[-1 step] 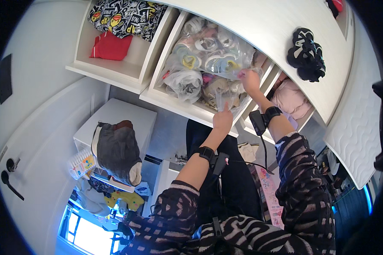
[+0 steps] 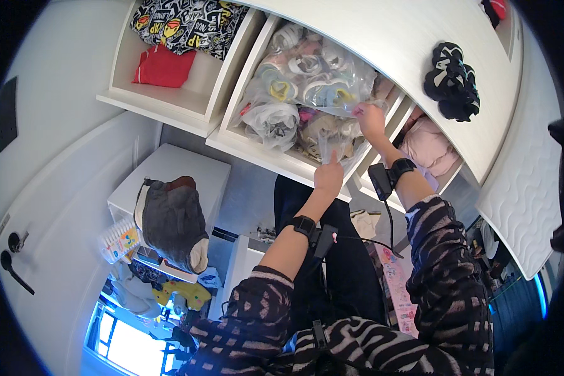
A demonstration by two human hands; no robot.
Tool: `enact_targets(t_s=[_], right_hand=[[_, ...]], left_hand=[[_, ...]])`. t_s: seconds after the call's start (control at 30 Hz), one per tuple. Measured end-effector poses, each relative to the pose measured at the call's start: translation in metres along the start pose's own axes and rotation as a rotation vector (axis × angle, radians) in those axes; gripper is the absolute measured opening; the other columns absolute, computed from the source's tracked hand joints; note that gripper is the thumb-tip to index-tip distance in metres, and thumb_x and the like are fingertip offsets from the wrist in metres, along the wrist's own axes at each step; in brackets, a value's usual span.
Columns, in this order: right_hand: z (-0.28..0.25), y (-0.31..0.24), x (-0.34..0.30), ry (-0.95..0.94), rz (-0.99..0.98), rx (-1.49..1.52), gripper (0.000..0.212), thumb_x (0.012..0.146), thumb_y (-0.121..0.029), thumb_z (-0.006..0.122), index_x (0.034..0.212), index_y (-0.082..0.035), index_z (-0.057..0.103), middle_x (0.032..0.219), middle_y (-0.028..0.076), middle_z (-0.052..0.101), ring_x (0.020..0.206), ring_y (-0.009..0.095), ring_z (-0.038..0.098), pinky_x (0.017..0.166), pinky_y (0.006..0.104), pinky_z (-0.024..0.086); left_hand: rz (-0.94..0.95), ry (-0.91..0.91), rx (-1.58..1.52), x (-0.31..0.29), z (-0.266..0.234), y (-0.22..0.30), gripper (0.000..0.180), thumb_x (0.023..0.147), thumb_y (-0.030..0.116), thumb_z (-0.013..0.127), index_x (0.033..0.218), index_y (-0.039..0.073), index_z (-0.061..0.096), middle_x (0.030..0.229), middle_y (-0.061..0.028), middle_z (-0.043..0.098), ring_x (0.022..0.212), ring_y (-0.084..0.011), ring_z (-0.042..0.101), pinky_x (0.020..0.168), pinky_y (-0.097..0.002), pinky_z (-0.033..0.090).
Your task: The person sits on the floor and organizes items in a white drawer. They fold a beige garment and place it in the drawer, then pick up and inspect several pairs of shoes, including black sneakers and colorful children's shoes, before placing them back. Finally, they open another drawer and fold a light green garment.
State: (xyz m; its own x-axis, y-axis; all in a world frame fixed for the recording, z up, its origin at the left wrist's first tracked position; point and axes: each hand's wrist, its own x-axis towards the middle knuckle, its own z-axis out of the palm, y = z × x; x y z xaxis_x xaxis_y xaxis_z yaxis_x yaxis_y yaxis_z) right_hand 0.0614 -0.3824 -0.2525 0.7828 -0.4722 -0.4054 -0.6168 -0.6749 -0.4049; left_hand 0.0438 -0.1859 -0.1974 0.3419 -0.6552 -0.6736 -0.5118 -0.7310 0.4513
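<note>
An open white drawer (image 2: pixel 232 136) in the upper middle holds several shoes in clear plastic bags. My left hand (image 2: pixel 328 177), at the drawer's front edge, pinches the edge of a clear plastic bag (image 2: pixel 326 139) with tan shoes in it. Farther back and to the right, my right hand (image 2: pixel 371 120) is closed on clear plastic as well; whether it belongs to the same bag I cannot tell. Behind them lie bagged pale sneakers (image 2: pixel 319 91) with yellow linings. Left of my hands sits a bundled bag (image 2: pixel 271 124) with a whitish shoe inside.
Another open drawer (image 2: pixel 197 100) at the left holds a red cloth (image 2: pixel 163 66) and patterned fabric (image 2: pixel 191 25). At the right, a drawer holds pink clothing (image 2: pixel 429 145). Black shoes (image 2: pixel 452 81) rest on the white top. Dark folded clothes (image 2: pixel 172 219) lie on a white cabinet (image 2: pixel 163 164).
</note>
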Motion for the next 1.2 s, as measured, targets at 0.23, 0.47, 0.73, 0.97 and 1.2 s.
enact_targets(t_s=[0.23,0.47,0.73,0.97,1.2], right_hand=[[-0.007,0.007,-0.015,0.044,0.001,-0.076,0.015,0.071,-0.011,0.059,0.075,-0.014,0.072,0.072,0.009,0.067,0.071,0.029,0.061,0.074,0.0373,0.048],[0.011,0.021,-0.035,0.074,-0.024,-0.064,0.014,0.070,-0.007,0.063,0.078,-0.013,0.073,0.073,0.009,0.067,0.070,0.028,0.063,0.069,0.0365,0.050],[0.017,0.024,-0.042,0.094,0.006,-0.010,0.014,0.071,-0.005,0.064,0.079,-0.013,0.073,0.072,0.012,0.066,0.066,0.028,0.063,0.066,0.0362,0.050],[0.017,0.025,-0.041,0.071,0.074,0.105,0.011,0.072,-0.004,0.062,0.080,-0.009,0.069,0.072,0.011,0.067,0.067,0.027,0.064,0.066,0.0357,0.050],[0.010,0.014,-0.036,0.140,0.359,0.430,0.025,0.079,-0.010,0.051,0.102,0.001,0.054,0.077,0.014,0.068,0.074,0.026,0.063,0.070,0.0315,0.048]], left_hand=[[-0.027,-0.013,-0.038,-0.003,-0.012,-0.002,0.016,0.078,0.010,0.055,0.085,0.002,0.067,0.138,-0.0154,0.042,0.076,-0.0289,0.068,0.065,-0.0395,0.055],[0.016,-0.055,-0.048,-0.002,-0.011,-0.012,0.015,0.078,0.010,0.056,0.083,0.002,0.068,0.137,-0.0143,0.043,0.076,-0.0294,0.068,0.065,-0.0383,0.055],[0.009,-0.059,-0.024,0.000,-0.007,-0.008,0.015,0.078,0.010,0.056,0.081,0.002,0.068,0.135,-0.0147,0.046,0.078,-0.0294,0.068,0.066,-0.0385,0.055],[0.003,-0.088,-0.001,0.002,-0.007,-0.006,0.016,0.078,0.010,0.055,0.082,0.001,0.069,0.135,-0.0145,0.046,0.078,-0.0301,0.068,0.065,-0.0391,0.055],[0.017,-0.055,0.032,0.003,0.003,-0.006,0.016,0.078,0.010,0.055,0.081,0.002,0.068,0.134,-0.0145,0.047,0.077,-0.0308,0.067,0.065,-0.0394,0.054]])
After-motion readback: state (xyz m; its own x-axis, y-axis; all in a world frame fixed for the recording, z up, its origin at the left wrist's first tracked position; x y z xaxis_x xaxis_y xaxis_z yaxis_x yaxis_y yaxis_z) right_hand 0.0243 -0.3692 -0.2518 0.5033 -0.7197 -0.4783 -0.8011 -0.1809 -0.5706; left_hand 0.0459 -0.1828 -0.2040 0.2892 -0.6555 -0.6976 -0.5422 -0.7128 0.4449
